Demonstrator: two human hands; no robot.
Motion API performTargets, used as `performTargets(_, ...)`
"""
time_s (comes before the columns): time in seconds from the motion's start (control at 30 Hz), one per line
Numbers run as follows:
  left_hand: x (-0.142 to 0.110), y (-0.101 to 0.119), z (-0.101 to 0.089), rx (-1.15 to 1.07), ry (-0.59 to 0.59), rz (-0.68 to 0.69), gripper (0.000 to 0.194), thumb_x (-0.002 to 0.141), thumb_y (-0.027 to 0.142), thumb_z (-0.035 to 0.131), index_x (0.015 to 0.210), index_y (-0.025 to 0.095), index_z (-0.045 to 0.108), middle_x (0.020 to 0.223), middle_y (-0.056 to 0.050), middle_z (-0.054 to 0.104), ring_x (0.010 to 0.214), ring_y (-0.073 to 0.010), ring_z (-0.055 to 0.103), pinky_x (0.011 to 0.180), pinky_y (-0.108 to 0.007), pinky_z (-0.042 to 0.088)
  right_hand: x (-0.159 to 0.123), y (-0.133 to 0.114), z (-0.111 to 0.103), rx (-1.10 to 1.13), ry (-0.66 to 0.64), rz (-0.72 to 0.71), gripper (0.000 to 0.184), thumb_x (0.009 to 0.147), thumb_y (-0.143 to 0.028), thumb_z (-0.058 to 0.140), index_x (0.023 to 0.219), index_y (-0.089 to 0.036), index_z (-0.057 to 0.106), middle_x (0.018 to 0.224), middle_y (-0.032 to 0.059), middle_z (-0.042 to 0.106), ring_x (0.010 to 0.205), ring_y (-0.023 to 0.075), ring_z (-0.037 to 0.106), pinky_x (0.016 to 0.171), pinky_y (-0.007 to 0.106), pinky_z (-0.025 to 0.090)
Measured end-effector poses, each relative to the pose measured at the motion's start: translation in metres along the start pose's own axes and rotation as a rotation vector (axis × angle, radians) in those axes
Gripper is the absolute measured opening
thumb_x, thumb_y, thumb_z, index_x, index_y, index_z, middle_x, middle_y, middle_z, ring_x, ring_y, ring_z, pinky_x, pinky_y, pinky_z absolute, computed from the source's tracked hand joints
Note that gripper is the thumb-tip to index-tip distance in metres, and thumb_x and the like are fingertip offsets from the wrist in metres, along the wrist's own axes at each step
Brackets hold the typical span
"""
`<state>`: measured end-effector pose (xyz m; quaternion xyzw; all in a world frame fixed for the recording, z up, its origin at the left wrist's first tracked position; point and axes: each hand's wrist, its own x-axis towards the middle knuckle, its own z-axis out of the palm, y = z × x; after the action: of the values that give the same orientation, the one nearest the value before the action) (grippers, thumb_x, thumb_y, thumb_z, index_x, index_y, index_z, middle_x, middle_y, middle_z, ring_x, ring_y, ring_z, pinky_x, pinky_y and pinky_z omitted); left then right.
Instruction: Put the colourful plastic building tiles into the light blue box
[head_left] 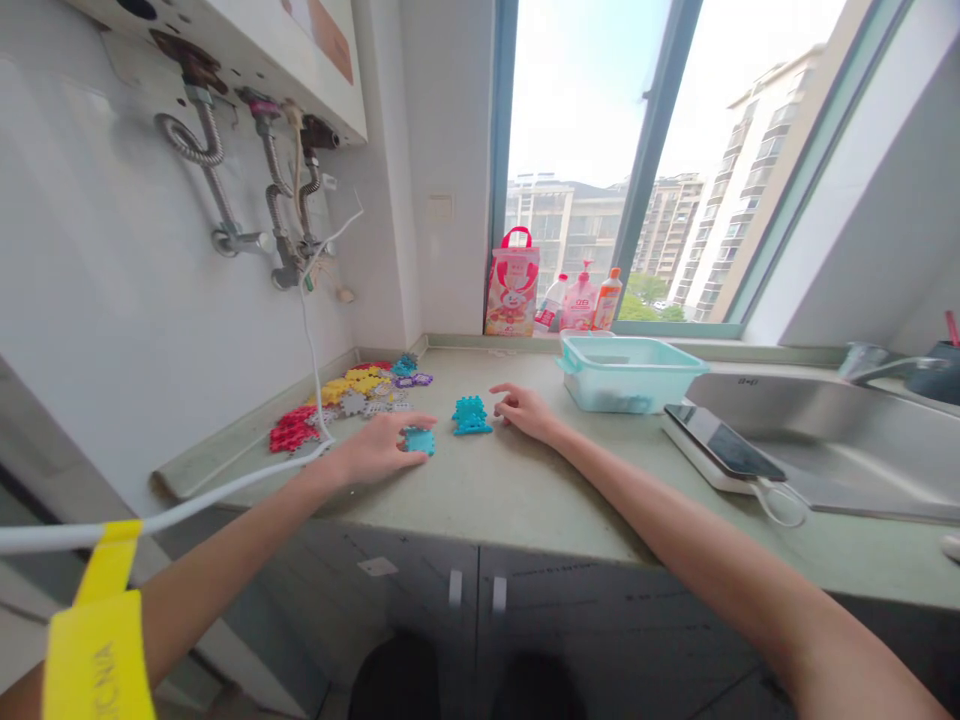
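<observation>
My left hand has its thumb and fingers closed around the edges of a light blue foam-like interlocking puzzle piece, low over the counter. Just to the right stands a small assembled shape of blue interlocking pieces. My right hand is beside that shape, index finger stretched out and thumb apart from it, holding nothing that I can see. Left of the hands lies a pile of loose pieces: red ones, yellow ones, grey ones, purple ones and blue ones.
A turquoise plastic basin stands right of my right hand. Beyond it are a phone on a white box and a steel sink. A white cable crosses at left. Bottles and a pink bag line the windowsill.
</observation>
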<state>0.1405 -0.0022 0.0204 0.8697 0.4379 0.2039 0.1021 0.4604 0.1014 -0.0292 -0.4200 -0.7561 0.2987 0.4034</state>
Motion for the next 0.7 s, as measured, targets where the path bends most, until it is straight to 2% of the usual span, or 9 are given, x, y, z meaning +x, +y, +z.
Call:
performTargets(0.07, 0.015, -0.003, -0.004, -0.002, 0.108, 0.087, 0.061, 0.085, 0.038, 0.078, 0.142, 0.023, 0.061, 0.139, -0.010, 0.069, 0.123, -0.0273, 0.068, 0.106, -0.040, 0.054, 0.000, -0.004, 0.000, -0.007, 0.050, -0.027, 0.033, 0.087, -0.024, 0.062, 0.119, -0.019, 0.068, 0.081, -0.0008, 0.074, 0.058, 0.0111, 0.065, 0.060, 0.022, 0.051)
performTargets(0.17, 0.051, 0.001, -0.011, 0.056, 0.259, 0.331, 0.058, 0.090, 0.036, 0.075, 0.144, 0.023, 0.057, 0.143, -0.011, 0.065, 0.132, -0.0257, 0.062, 0.117, -0.042, 0.047, 0.000, -0.016, -0.001, 0.021, 0.152, -0.132, 0.031, 0.094, -0.040, 0.059, 0.113, -0.019, 0.072, 0.087, 0.0025, 0.074, 0.058, 0.0117, 0.061, 0.057, 0.024, 0.050)
performTargets(0.23, 0.078, 0.009, -0.011, 0.123, 0.273, 0.490, 0.052, 0.094, 0.034, 0.072, 0.143, 0.024, 0.058, 0.147, -0.011, 0.062, 0.135, -0.0245, 0.059, 0.119, -0.042, 0.046, -0.001, -0.027, -0.002, 0.087, 0.181, -0.203, 0.041, 0.098, -0.053, 0.055, 0.113, -0.019, 0.073, 0.093, 0.0050, 0.075, 0.060, 0.0128, 0.060, 0.058, 0.026, 0.052)
performTargets(0.3, 0.101, 0.016, -0.005, 0.198, 0.245, 0.583, 0.045, 0.098, 0.034, 0.068, 0.141, 0.027, 0.059, 0.147, -0.009, 0.062, 0.135, -0.0245, 0.060, 0.119, -0.043, 0.047, -0.003, -0.036, -0.001, 0.149, 0.175, -0.253, 0.047, 0.098, -0.061, 0.056, 0.110, -0.019, 0.074, 0.092, 0.0051, 0.074, 0.062, 0.0139, 0.061, 0.059, 0.027, 0.053)
performTargets(0.37, 0.114, 0.020, 0.004, 0.228, 0.240, 0.612, 0.041, 0.101, 0.033, 0.064, 0.142, 0.028, 0.059, 0.146, -0.009, 0.062, 0.133, -0.0240, 0.062, 0.117, -0.043, 0.048, -0.005, -0.042, 0.002, 0.180, 0.158, -0.275, 0.047, 0.095, -0.065, 0.062, 0.100, -0.019, 0.074, 0.083, 0.0034, 0.071, 0.064, 0.0149, 0.062, 0.060, 0.027, 0.053)
performTargets(0.47, 0.118, 0.014, 0.008, 0.217, 0.226, 0.620, 0.050, 0.099, 0.038, 0.067, 0.147, 0.029, 0.056, 0.155, -0.010, 0.055, 0.138, -0.0259, 0.057, 0.120, -0.044, 0.045, -0.006, -0.040, 0.006, 0.195, 0.154, -0.247, 0.049, 0.091, -0.067, 0.066, 0.092, -0.019, 0.073, 0.073, 0.0018, 0.066, 0.061, 0.0147, 0.059, 0.056, 0.026, 0.052)
performTargets(0.57, 0.113, -0.004, -0.007, 0.184, 0.212, 0.577, 0.066, 0.091, 0.047, 0.076, 0.150, 0.027, 0.055, 0.158, -0.012, 0.052, 0.144, -0.0311, 0.051, 0.125, -0.049, 0.037, -0.002, -0.034, 0.009, 0.237, 0.171, -0.181, 0.052, 0.090, -0.070, 0.064, 0.090, -0.019, 0.072, 0.072, 0.0022, 0.064, 0.057, 0.0135, 0.056, 0.047, 0.025, 0.047)
performTargets(0.63, 0.112, -0.019, -0.018, 0.138, 0.161, 0.511, 0.079, 0.084, 0.053, 0.082, 0.151, 0.023, 0.054, 0.151, -0.014, 0.058, 0.138, -0.0318, 0.055, 0.121, -0.048, 0.040, 0.001, -0.030, 0.012, 0.268, 0.159, -0.155, 0.052, 0.089, -0.070, 0.065, 0.089, -0.018, 0.071, 0.072, 0.0027, 0.063, 0.057, 0.0140, 0.056, 0.045, 0.025, 0.047)
performTargets(0.7, 0.112, -0.033, -0.021, 0.103, 0.066, 0.425, 0.090, 0.075, 0.057, 0.088, 0.150, 0.021, 0.055, 0.145, -0.015, 0.063, 0.129, -0.0312, 0.062, 0.113, -0.045, 0.046, 0.003, -0.027, 0.015, 0.268, 0.132, -0.141, 0.049, 0.088, -0.066, 0.068, 0.096, -0.018, 0.073, 0.072, 0.0028, 0.064, 0.061, 0.0159, 0.060, 0.046, 0.025, 0.049)
